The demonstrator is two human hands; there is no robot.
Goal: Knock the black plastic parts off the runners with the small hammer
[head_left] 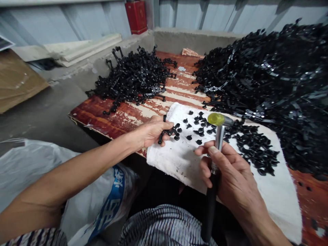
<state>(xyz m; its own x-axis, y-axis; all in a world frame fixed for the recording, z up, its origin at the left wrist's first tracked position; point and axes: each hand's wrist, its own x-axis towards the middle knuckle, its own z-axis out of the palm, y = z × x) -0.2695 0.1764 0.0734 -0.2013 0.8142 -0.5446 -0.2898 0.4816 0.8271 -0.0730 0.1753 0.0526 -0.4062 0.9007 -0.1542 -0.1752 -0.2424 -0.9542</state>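
My left hand (156, 131) pinches a small black jointed bracket (167, 131) over the left edge of a white cloth (174, 160). In my right hand (228, 167) is a mallet (219, 135) with a yellow head face, a metal neck and a black handle, held head up above the cloth. Between the two hands, small black round-headed pieces (199, 141) lie scattered on the cloth. More of these black pieces form a dense cluster (258, 147) to the right of the mallet.
A pile of black brackets (138, 73) sits at the back left of the worn red board (176, 85). A larger heap of black linked parts (256, 71) fills the right. A red tin (136, 17) stands by the wall; a plastic bag (102, 205) lies at lower left.
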